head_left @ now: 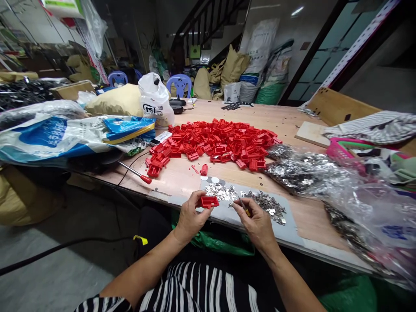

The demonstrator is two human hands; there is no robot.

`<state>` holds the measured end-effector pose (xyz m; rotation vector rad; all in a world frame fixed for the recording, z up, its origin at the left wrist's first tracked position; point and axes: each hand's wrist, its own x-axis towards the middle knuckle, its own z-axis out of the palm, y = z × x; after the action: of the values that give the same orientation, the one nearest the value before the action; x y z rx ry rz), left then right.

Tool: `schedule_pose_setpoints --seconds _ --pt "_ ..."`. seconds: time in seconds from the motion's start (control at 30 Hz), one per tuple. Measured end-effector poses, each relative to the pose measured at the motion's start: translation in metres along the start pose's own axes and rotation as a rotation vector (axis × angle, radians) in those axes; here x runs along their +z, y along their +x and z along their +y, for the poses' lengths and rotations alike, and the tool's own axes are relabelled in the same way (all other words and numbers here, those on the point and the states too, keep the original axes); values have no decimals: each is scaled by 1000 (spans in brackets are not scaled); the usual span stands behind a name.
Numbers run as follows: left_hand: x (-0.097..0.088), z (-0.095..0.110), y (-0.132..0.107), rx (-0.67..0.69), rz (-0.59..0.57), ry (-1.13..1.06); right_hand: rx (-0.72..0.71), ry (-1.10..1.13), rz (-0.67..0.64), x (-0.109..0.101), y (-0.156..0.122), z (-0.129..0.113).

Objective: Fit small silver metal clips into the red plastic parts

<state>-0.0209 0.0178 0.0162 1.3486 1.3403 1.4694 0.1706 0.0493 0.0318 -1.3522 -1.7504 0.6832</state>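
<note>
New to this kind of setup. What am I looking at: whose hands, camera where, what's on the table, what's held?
There is no machine here: these are a person's two bare hands. The single picture comes from a camera worn on the person's head, looking forward and down, so their own left hand appears on the left.

The left hand holds an open red plastic box-shaped housing. The right hand holds a slim yellow-handled tool and seems to pinch a small silvery metal piece.

On the pale wood-coloured table lies a large heap of red plastic housings. Nearer the hands, small silvery metal parts are spread on a flat grey sheet. To the right are clear plastic bags of metal parts.
</note>
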Motion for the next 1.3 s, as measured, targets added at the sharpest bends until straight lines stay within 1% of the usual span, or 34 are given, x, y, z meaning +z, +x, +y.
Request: schedule_pose_setpoints --seconds 0.1,0.2,0.37,0.43,0.5,0.57,0.63,0.73,0.77,0.83,0.9,0.97,1.07,1.2,1.3 --pt "-3 4 -6 223 -19 278 -27 19 -20 0 -1 -13" --pt "-2 9 -8 367 -38 378 -104 -24 -44 0 -2 -22" --pt "2 13 -9 488 -48 406 -229 -97 -59 5 -6 -25" --pt "3 13 -10 505 -49 400 -258 -104 -66 6 -6 -24" --pt "3 14 -11 487 -52 377 -255 -98 -68 6 -7 -24" --pt "3 16 -11 410 -56 317 -226 -81 -65 5 -8 -25" --pt "2 18 -10 248 -92 171 -192 -55 -61 4 -9 -27" --pt "3 23 -8 -73 -206 -220 -165 -20 -73 3 -12 -31" --pt "3 24 -8 -161 -225 -364 -161 -8 -85 3 -13 -33" --pt "4 27 -8 -288 -212 -604 -151 19 -101 4 -15 -35" --pt "3 27 -8 -371 -204 -762 -137 40 -86 3 -16 -36" --pt "2 27 -9 -448 -261 -850 -128 42 -53 2 -15 -37" --pt "1 24 -11 -565 -342 -918 -151 18 -34 -1 -12 -37" --pt "3 22 -14 -722 -328 -995 -238 -25 -84 -2 -10 -36" --pt "4 24 -16 -795 -308 -1026 -302 -49 -134 -3 -11 -34"
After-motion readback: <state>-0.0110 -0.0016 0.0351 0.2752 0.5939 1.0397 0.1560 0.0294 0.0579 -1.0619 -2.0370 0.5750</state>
